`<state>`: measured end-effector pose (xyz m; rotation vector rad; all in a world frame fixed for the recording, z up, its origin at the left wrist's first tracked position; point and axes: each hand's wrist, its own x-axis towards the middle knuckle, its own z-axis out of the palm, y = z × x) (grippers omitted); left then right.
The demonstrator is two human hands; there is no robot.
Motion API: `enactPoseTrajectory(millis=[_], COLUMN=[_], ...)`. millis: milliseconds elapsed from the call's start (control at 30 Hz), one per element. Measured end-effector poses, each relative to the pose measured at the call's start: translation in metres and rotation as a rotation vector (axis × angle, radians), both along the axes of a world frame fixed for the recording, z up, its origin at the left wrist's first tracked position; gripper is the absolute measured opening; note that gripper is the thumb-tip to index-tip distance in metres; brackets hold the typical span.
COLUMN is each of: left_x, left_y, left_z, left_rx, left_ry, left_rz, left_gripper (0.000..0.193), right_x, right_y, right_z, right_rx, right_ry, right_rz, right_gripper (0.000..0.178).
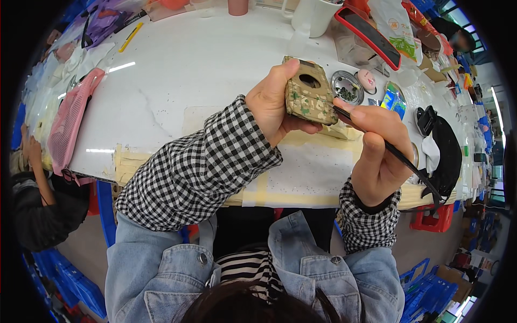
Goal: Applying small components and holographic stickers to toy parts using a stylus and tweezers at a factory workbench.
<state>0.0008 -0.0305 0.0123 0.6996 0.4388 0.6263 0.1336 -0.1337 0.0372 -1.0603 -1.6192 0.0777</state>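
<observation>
My left hand (267,99) grips a small camouflage case (313,102) with a dark round hole in its upper face, thumb at its top edge and fingers beneath. My right hand (385,142) is closed around slim black tweezers (398,153), whose tip meets the right edge of the case. What exactly the tip touches is too small to tell. Just beyond the case lies a round metal dish (347,88) holding small dark pieces. Beside that dish sits a small pink round object (367,79).
A red-edged phone (369,37) leans at the far right near a white mug (318,19). A pink mesh bag (75,121) and a yellow knife (131,37) lie on the left. Black fabric (448,156) covers the right edge. Another person's arm (40,167) shows at left.
</observation>
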Motion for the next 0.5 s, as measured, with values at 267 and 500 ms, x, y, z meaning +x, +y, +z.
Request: enactPoseTrajectory(millis=[267, 500], left_x=[0.0008, 0.0003], left_y=[-0.0004, -0.0002], left_z=[-0.0010, -0.0017], left_rx=[-0.003, 0.006], left_ry=[0.006, 0.006], left_rz=[0.012, 0.008], left_gripper=[0.051, 0.051], right_x=[-0.0011, -0.0005], right_y=[0.0007, -0.0006], right_z=[-0.0013, 0.0008], right_rx=[-0.001, -0.011], right_ry=[-0.016, -0.020], right_rz=[-0.024, -0.009], right_gripper=[0.013, 0.014])
